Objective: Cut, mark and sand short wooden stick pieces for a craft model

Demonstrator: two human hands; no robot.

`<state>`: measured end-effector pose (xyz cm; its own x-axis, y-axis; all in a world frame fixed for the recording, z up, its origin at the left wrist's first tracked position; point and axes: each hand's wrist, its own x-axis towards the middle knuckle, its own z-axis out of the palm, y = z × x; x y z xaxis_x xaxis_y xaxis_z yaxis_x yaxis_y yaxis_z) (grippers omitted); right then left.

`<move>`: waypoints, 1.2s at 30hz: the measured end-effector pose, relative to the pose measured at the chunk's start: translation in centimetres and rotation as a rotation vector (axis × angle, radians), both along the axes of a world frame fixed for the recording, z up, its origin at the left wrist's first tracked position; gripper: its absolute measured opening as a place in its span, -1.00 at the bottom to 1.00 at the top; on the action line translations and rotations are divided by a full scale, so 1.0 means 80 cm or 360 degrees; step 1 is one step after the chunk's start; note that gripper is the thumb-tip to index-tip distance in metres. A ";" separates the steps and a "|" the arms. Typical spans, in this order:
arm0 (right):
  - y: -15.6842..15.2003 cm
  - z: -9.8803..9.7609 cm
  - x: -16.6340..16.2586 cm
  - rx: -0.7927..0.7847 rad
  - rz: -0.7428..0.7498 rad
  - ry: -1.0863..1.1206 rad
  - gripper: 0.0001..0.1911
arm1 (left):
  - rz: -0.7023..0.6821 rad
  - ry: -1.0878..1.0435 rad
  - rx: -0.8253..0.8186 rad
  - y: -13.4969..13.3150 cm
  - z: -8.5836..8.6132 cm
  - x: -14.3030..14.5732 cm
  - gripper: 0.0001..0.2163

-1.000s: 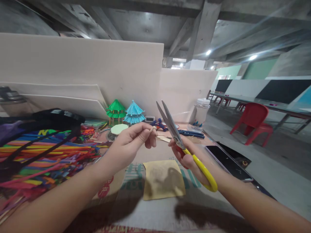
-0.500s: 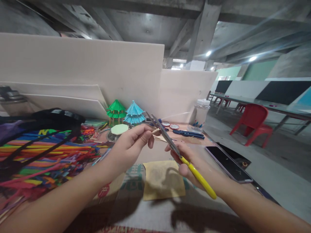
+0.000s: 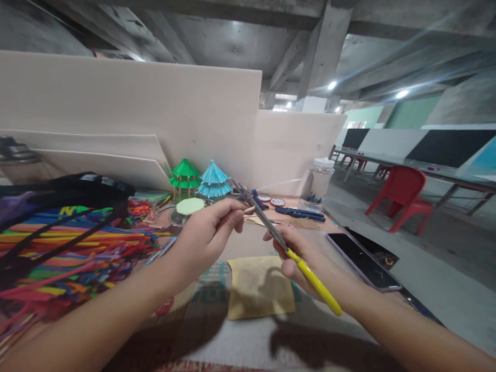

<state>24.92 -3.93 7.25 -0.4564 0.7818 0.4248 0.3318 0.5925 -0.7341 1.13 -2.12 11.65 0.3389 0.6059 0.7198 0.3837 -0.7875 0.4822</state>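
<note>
Between thumb and fingers, my left hand point(image 3: 217, 222) pinches a thin wooden stick point(image 3: 249, 210), its free end pointing right. My right hand point(image 3: 298, 253) grips yellow-handled scissors point(image 3: 277, 235), whose blades point up and to the left. The stick's end lies at the blades, which are slightly parted at the tips. Below both hands, a square of yellow sandpaper-like sheet point(image 3: 259, 294) rests on the cardboard-covered table, with hand shadows across it.
Colourful strips point(image 3: 77, 243) pile up on the left. Behind stand a green pagoda-like model point(image 3: 185, 178), a blue one point(image 3: 213, 181) and a pale green octagon point(image 3: 190, 206). A clear bottle point(image 3: 320, 181), a dark blue cutter point(image 3: 300, 213) and a phone point(image 3: 362, 261) lie rightward.
The scissor blades have drawn a little closer together around the stick's end. Both hands stay in nearly the same place.
</note>
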 end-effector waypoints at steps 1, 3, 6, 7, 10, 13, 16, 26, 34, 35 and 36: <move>0.000 0.001 0.000 0.0014 -0.0006 -0.0013 -0.37 | -0.0003 0.0002 0.0004 0.000 0.000 0.000 -0.78; 0.001 0.004 0.000 0.0014 -0.0027 -0.0023 -0.33 | -0.0007 0.0007 0.0014 -0.001 0.001 0.001 -0.78; 0.000 0.011 0.000 0.0006 -0.0121 -0.0058 -0.32 | -0.0004 0.0021 0.0020 -0.002 0.002 0.000 -0.78; 0.000 0.014 0.000 0.0000 -0.0171 -0.0105 -0.36 | -0.0001 0.0027 0.0018 -0.002 0.002 0.000 -0.77; -0.003 0.021 -0.001 -0.0058 -0.0289 -0.0255 -0.53 | -0.0002 0.0029 -0.0004 -0.002 0.000 -0.001 -0.75; -0.004 0.023 -0.004 -0.0123 -0.0295 -0.0217 -0.63 | -0.0087 -0.0053 -0.0092 0.001 -0.002 0.000 -0.75; -0.004 0.021 -0.004 -0.0119 -0.0233 -0.0034 -0.61 | -0.0266 -0.0229 -0.0277 0.005 -0.003 0.003 -0.77; 0.005 -0.004 0.003 -0.0145 -0.0093 0.0127 -0.59 | -0.0514 -0.0517 -0.0640 0.013 -0.001 0.003 -0.69; 0.007 -0.009 -0.003 -0.0078 0.0004 0.0158 -0.42 | -0.0440 -0.0222 -0.0501 0.009 -0.001 -0.001 -0.63; 0.007 -0.009 -0.003 -0.0093 0.0009 0.0159 -0.39 | -0.0418 -0.0187 -0.0492 0.008 0.000 -0.001 -0.63; 0.007 -0.009 -0.003 -0.0108 0.0005 0.0155 -0.37 | -0.0401 -0.0171 -0.0484 0.008 0.000 -0.001 -0.63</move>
